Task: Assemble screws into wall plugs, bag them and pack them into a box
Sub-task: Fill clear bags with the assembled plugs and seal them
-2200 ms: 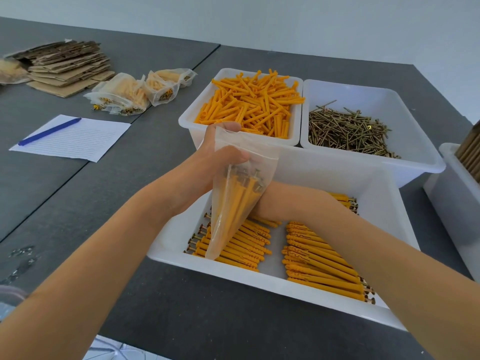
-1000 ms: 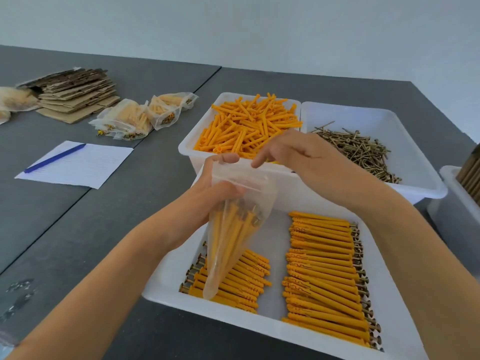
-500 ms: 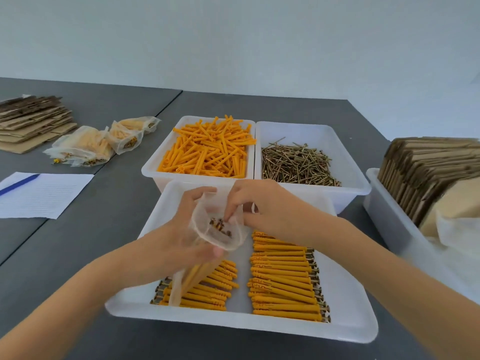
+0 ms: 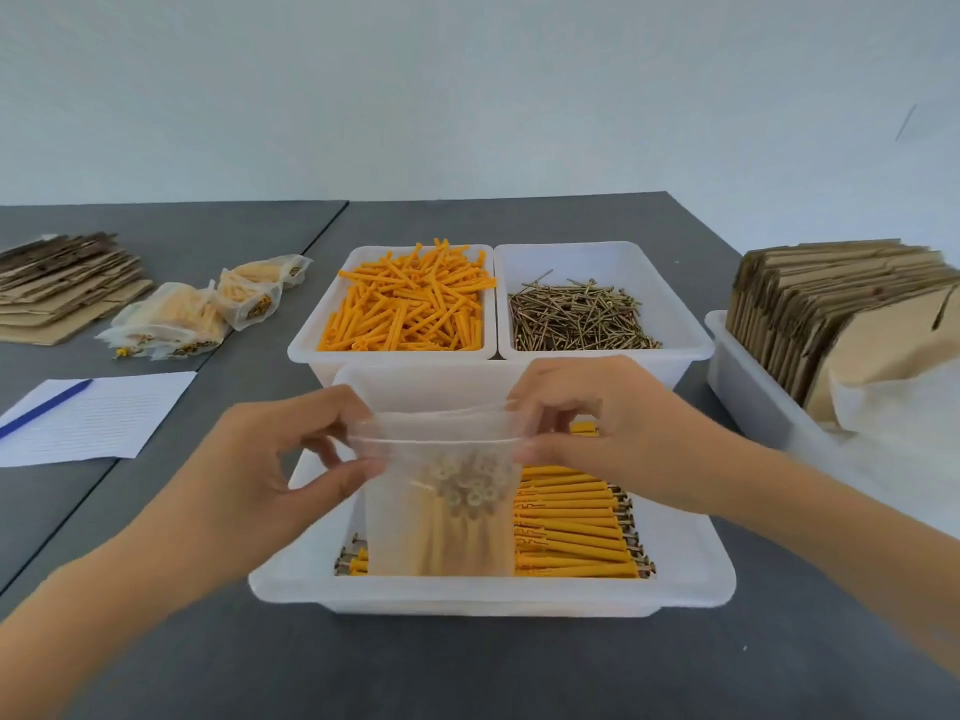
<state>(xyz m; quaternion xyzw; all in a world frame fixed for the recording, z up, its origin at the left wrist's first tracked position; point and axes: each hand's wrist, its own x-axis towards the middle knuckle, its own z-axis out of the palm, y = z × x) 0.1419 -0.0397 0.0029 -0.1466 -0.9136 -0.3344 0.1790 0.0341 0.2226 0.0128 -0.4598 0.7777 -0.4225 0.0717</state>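
Fingers: on both my hands they pinch the top corners of a clear bag [image 4: 441, 511], thumb against curled fingers on each side.
Left hand [image 4: 291, 459]: it grips the bag's left top edge.
Right hand [image 4: 587, 433]: it grips the bag's right top edge.
Bag: I hold it upright above the near tray [image 4: 488, 595]; inside it I see plugs with screw heads facing up, blurred through the plastic.
Near tray: white, with assembled plugs [image 4: 571, 522] lying in rows.
Far trays: loose orange plugs [image 4: 410, 304] on the left, loose screws [image 4: 576, 314] on the right, the trays touching side by side.
Left of table: filled bags [image 4: 208, 309] beside stacked cardboard [image 4: 62, 283]; nearer me, a sheet of paper [image 4: 98, 418] with a blue pen [image 4: 47, 407] on it.
Right: a bin [image 4: 743, 376] with flat cardboard [image 4: 831, 304] standing on edge.
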